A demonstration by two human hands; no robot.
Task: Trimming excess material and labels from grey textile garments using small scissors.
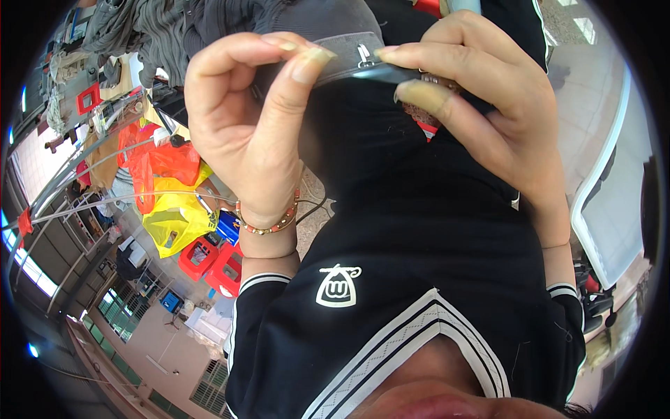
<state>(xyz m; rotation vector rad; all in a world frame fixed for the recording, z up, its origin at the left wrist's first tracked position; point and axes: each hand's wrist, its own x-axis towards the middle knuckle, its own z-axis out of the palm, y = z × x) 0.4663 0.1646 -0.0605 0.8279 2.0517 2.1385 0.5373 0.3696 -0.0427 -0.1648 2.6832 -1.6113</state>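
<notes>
A dark grey garment (328, 19) with a band (342, 61) spans the space between my hands. A small shiny metal hook (364, 56) sits on the band. My left hand (251, 115) pinches the band's left end, thumb and index finger together. My right hand (488, 98) is curled at the band's right end, its index fingertip beside the hook. A thin, blurred blade-like metal tool (386, 72) sticks out from between my right thumb and fingers, pointing left below the hook. The rest of that tool is hidden in my hand.
Folded grey knit garments (132, 35) are heaped at the far left. Red and yellow plastic bags (174, 216) hang at left, above red stools (199, 257). A pale plastic-like tray (618, 181) stands at right. Thin metal rails (63, 202) cross the left side.
</notes>
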